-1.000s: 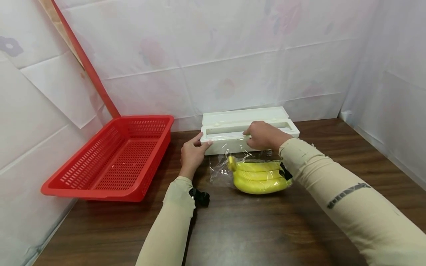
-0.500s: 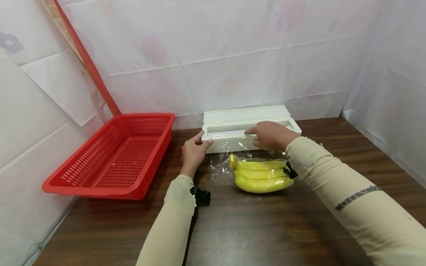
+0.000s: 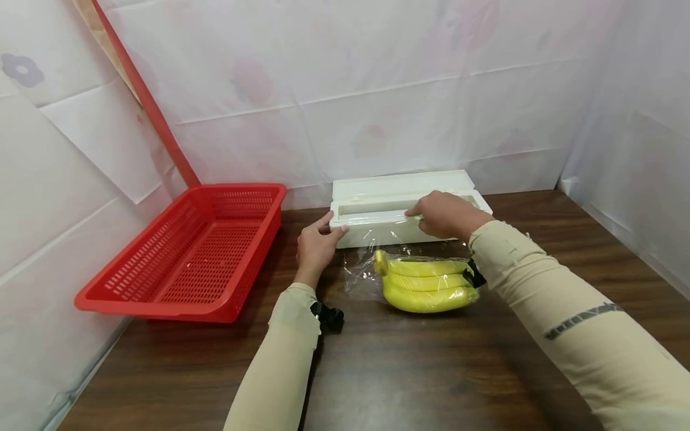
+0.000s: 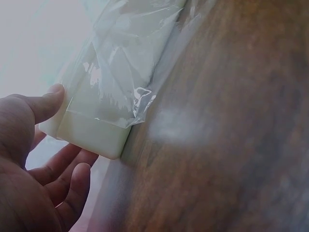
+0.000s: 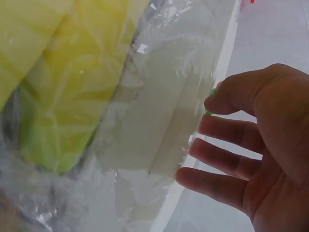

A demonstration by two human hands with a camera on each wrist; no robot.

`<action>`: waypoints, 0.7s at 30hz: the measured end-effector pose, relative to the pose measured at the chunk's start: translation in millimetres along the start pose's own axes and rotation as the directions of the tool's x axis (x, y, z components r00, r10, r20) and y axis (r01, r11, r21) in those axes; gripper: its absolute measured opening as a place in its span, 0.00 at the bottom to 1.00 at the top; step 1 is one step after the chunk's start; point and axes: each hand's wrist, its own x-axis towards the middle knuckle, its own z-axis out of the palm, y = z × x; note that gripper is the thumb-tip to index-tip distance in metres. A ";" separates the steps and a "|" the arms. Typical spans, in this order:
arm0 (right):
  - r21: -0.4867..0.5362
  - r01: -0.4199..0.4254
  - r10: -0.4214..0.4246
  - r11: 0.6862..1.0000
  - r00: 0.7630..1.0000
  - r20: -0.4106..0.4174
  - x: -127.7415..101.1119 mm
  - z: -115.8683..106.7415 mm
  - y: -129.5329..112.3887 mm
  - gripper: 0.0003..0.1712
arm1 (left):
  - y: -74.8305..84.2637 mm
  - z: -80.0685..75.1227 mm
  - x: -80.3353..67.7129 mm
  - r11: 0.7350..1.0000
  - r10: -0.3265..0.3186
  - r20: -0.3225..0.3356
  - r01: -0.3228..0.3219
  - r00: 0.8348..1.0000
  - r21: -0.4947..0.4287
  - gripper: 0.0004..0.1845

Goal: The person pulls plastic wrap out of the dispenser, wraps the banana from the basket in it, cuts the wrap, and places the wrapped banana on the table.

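Note:
A white cling film dispenser box (image 3: 377, 234) lies with its lid tipped back, and clear cling film (image 4: 113, 67) hangs over its front. My left hand (image 3: 316, 246) grips the box's left end, thumb at the front edge and fingers around the end. With its fingertips at the box's front rim, my right hand (image 3: 444, 215) pinches a small green slide cutter (image 5: 211, 101), mostly covered by the thumb. In front of the box lies a bunch of yellow bananas (image 3: 426, 286), wrapped in film that runs up to the box.
A red perforated plastic basket (image 3: 259, 245) stands on the left of the brown wooden table (image 3: 409, 365). White patterned sheeting (image 3: 377, 90) rises close behind the box and along both sides. A red strip (image 3: 156, 114) slants up behind the basket.
My right hand has slid slightly right along the box's front rim. The left hand keeps its grip on the box end, and the bananas stay in place. The head view has shifted a little.

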 end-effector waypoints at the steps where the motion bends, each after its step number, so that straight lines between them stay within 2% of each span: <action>1: 0.002 -0.008 0.008 1.000 1.000 -0.004 -0.8 0.0 0.8 0.28 | 0.5 0.7 0.0 1.000 -0.001 0.001 0.001 1.000 0.000 0.31; 11: 0.008 -0.018 0.018 1.000 0.999 -0.047 -6.1 -0.8 3.1 0.26 | 2.8 0.8 1.5 1.000 -0.005 0.001 0.005 1.000 -0.012 0.31; 17: 0.031 -0.012 0.013 0.999 0.999 -0.036 -2.5 3.2 1.0 0.26 | -1.0 -2.9 -0.5 1.000 -0.030 -0.001 0.030 1.000 0.007 0.30; 21: 0.000 -0.013 0.013 1.000 0.999 -0.034 -3.0 5.5 -0.9 0.27 | -3.1 -4.5 -0.1 1.000 -0.022 0.002 0.022 1.000 0.008 0.31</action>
